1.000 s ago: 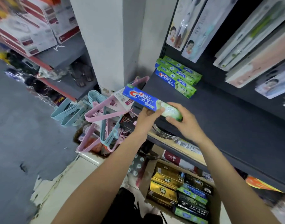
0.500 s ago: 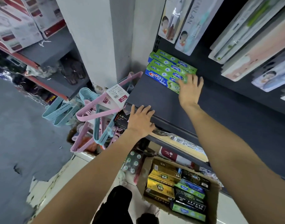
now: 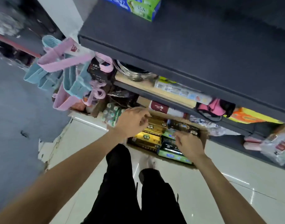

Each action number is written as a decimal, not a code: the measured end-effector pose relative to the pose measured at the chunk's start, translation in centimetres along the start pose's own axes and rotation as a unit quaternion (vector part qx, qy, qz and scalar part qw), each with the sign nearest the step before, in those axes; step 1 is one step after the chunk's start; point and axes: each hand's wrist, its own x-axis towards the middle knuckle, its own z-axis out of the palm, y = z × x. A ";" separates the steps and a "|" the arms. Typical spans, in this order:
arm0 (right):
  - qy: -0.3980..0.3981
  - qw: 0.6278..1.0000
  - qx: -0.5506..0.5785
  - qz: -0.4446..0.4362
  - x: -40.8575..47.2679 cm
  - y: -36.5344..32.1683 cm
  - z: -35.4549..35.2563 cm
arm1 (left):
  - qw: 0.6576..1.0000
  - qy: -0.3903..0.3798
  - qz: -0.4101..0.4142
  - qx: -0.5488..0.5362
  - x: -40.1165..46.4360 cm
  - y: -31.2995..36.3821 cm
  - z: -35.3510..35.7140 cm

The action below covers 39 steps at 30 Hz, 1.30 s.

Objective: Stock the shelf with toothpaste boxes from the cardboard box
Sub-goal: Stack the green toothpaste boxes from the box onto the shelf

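The open cardboard box (image 3: 203, 136) stands on the floor under the shelves, packed with gold toothpaste boxes (image 3: 148, 138), dark ones and green ones (image 3: 172, 155). My left hand (image 3: 131, 121) hovers over the gold boxes at the carton's far left, its fingers loosely curled and holding nothing. My right hand (image 3: 189, 143) is over the right half, and its fingertips pinch the near edge of a dark toothpaste box (image 3: 184, 127). The image is blurred there. On the dark shelf (image 3: 187, 46) above, a stack of green-and-blue toothpaste boxes (image 3: 139, 8) lies at the top edge of view.
Pink and blue hangers (image 3: 65, 62) hang off the shelf's left corner. A lower shelf (image 3: 156, 90) holds pans and packets just above the carton. My legs in black trousers (image 3: 119, 183) stand on pale tiles in front of it. Grey floor lies to the left.
My right hand let go of the toothpaste box on the shelf and my left hand left the shelf edge. Both dropped to the carton, and my view tilted down.
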 end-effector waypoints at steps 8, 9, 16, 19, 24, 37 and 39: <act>-0.103 0.991 0.048 0.069 0.0 13.6 12.1 | 0.929 -0.277 -0.243 -0.023 -1.5 4.0 18.3; -0.102 0.991 0.049 0.072 0.7 14.4 13.3 | 0.926 -0.284 -0.248 -0.024 -1.5 4.6 20.2; -0.077 0.997 0.001 0.004 6.4 16.6 20.3 | 0.906 -0.377 -0.080 0.172 -1.3 5.9 29.4; -0.112 0.994 -0.002 0.007 8.2 16.9 22.1 | 0.887 -0.398 -0.036 0.230 -1.8 4.4 30.6; -0.102 0.994 0.010 0.036 8.9 17.0 24.0 | 0.870 -0.409 0.029 0.274 -1.7 3.3 31.8; -0.071 0.996 0.037 0.043 9.2 16.1 22.2 | 0.892 -0.439 -0.042 0.095 -1.3 5.4 31.1; -0.098 0.992 0.059 0.057 8.3 15.5 20.8 | 0.895 -0.430 -0.062 0.103 -1.2 6.2 31.9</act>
